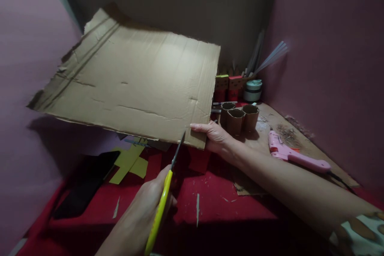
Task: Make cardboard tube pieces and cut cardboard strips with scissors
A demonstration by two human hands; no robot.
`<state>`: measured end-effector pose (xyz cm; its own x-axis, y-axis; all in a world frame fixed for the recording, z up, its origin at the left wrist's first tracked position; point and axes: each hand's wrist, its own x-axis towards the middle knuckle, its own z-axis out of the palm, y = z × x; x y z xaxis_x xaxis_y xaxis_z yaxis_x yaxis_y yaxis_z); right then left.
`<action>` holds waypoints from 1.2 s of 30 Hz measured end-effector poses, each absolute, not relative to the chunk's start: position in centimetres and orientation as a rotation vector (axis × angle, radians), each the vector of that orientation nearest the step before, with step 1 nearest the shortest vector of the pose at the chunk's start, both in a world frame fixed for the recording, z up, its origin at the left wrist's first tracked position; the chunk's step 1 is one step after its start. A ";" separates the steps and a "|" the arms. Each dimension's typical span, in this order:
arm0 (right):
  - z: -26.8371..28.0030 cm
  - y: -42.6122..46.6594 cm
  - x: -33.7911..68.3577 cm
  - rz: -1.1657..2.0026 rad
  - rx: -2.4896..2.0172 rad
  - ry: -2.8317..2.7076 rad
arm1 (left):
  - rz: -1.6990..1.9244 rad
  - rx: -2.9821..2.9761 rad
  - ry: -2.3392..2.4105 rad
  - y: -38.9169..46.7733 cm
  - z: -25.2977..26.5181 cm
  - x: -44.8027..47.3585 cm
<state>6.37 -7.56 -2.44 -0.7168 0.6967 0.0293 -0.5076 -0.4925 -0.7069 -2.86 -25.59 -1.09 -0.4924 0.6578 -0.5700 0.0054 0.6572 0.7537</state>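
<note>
A large sheet of corrugated cardboard (144, 76) with torn, creased edges is held up above the table, tilted. My right hand (217, 136) grips its lower right corner, thumb on the near face and fingers hidden behind. In my left hand (153, 192) is a pair of scissors (163, 204) with yellow handles, my fingers closed around them. One dark blade lies over the sheet's bottom edge, just left of my right thumb; the other blade is hidden from view.
A red-covered table (216, 196) bears paper scraps, yellow paper pieces (129, 164) and a black phone-like object (87, 186). At the right are a pink glue gun (297, 156), several cardboard tubes (235, 120), a lidded jar (253, 90) and glue sticks (273, 56). Walls close in both sides.
</note>
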 end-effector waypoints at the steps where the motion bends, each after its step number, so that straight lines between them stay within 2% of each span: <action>1: -2.4 -7.5 6.4 2.211 -0.352 -0.924 | 0.873 0.537 1.948 -25.5 -0.9 -2.8; 6: -2.3 -7.7 6.3 2.213 -0.363 -0.888 | 0.819 0.616 2.004 -25.5 -0.6 -2.3; 12: -2.4 -7.9 6.1 2.205 -0.355 -0.910 | 0.587 1.269 2.244 -25.9 -1.1 -3.4; 18: -2.5 -7.9 6.0 2.186 -0.336 -0.920 | -0.003 1.521 2.489 -25.4 -0.3 -3.3; 21: -2.5 -8.0 5.9 2.149 -0.312 -0.900 | -0.119 1.559 2.491 -25.1 -0.2 -3.0; 28: -2.6 -7.9 5.5 2.094 -0.331 -0.891 | -0.160 1.577 2.527 -25.1 -1.2 -3.7; 33: -2.4 -8.4 5.4 2.136 -0.356 -0.849 | 0.122 1.561 2.394 -25.1 -1.5 -4.1; 36: -2.5 -8.6 5.4 2.176 -0.348 -0.850 | 0.135 1.521 2.362 -24.4 -0.6 -3.9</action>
<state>5.40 -8.64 -2.50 -0.6743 0.7382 0.0209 -0.5567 -0.4896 -0.6711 -3.95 -24.42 -0.63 -0.3768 0.8995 -0.2211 0.8685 0.4261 0.2532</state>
